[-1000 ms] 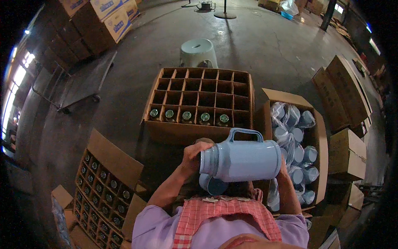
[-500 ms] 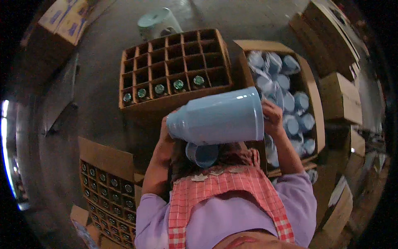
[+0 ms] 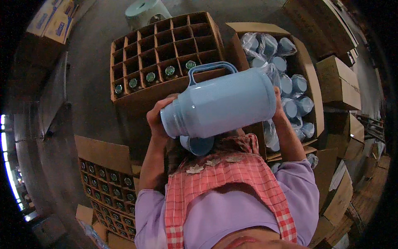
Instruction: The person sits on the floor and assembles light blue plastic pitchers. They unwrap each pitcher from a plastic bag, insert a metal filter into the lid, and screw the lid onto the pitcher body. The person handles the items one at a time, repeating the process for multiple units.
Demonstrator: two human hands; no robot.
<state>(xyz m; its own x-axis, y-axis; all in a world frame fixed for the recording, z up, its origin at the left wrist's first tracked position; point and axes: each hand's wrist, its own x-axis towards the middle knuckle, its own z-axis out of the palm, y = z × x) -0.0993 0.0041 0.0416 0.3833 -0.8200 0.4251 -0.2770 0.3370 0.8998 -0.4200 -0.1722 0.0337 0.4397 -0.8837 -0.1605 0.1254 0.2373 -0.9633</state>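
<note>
A light blue plastic thermos flask (image 3: 224, 103) lies sideways in the air between my hands, its narrower stepped neck to the left. My left hand (image 3: 161, 114) grips the neck end, fingers curled round it. At the wide base end, my right hand (image 3: 278, 103) holds on from the right, its fingers partly hidden by the flask. The loop handle stands out on the flask's far side. Below the flask, a smaller blue cup-shaped piece (image 3: 198, 145) shows near my lap, partly covered.
Ahead stands a divided carton (image 3: 166, 79) with several shiny-topped glass pieces in its near row. An open carton (image 3: 313, 91) of plastic-wrapped blue flasks stands to the right. Another divided carton (image 3: 101, 149) is at lower left. A pale green cylindrical stool-like object (image 3: 145, 10) stands beyond.
The flask has turned about its length, bringing its handle into sight on the far side. Both hands stay on it. The surroundings have shifted slightly upward in view.
</note>
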